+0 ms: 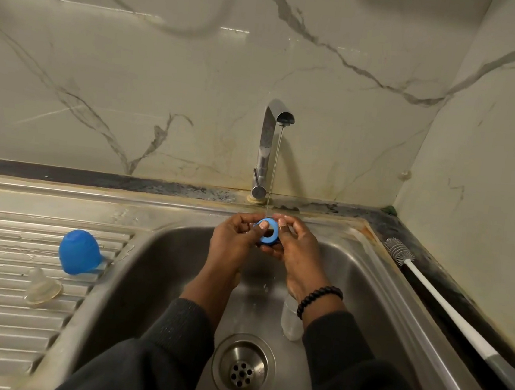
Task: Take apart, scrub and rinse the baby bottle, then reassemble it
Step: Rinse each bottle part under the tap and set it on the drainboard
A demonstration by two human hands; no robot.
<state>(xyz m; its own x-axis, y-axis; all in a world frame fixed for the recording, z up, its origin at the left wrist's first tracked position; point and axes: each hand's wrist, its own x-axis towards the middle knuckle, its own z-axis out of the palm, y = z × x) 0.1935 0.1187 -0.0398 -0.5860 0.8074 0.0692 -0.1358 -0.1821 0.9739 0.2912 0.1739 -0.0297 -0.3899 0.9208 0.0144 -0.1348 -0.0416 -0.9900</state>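
Note:
My left hand (235, 237) and my right hand (296, 242) both pinch the blue screw ring (268, 231) of the baby bottle over the sink basin (155, 266), under a thin stream from the tap (269, 145). The clear bottle body (290, 319) lies in the basin, partly hidden behind my right wrist. On the draining board at the left sit the blue cap (79, 252) and, nearer me, the clear teat (42, 289).
A white-handled bottle brush (446, 310) lies along the dark counter at the sink's right rim. The drain (242, 368) is in the basin floor near me. Marble-look wall tiles stand behind and to the right.

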